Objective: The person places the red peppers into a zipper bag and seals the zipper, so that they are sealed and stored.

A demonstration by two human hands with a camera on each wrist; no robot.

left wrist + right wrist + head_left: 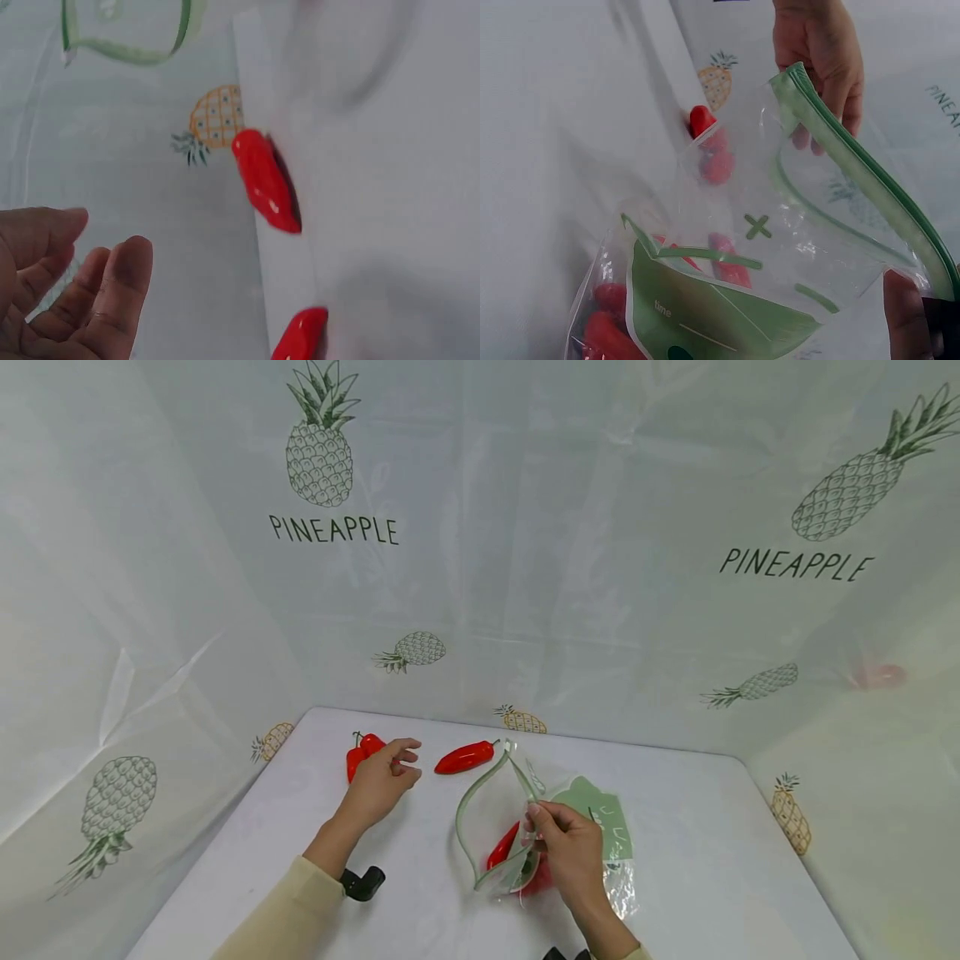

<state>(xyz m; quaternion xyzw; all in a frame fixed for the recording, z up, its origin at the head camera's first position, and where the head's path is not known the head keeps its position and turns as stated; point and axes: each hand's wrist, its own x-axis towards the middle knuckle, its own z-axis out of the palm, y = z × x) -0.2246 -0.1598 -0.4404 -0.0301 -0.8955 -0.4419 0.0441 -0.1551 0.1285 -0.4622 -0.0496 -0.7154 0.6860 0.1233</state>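
Observation:
My right hand (573, 856) pinches the rim of a clear zip bag (603, 806) with a green zip edge and green label. The bag's mouth gapes to the left. Red peppers (611, 334) show through its plastic in the right wrist view. My left hand (381, 783) is over the table's left side with loosely bent fingers and nothing in them. Behind it, partly hidden, lie red peppers (355, 762). A single red pepper (465, 757) lies between that hand and the bag. Two red peppers show apart from the left hand (86, 296) in the left wrist view.
The white table (697, 835) meets a whitish sheet (562, 568) printed with pineapples at its back and sides. Black wrist gear (363, 883) sits at the left wrist. A blurred red shape (881, 676) shows on the right sheet.

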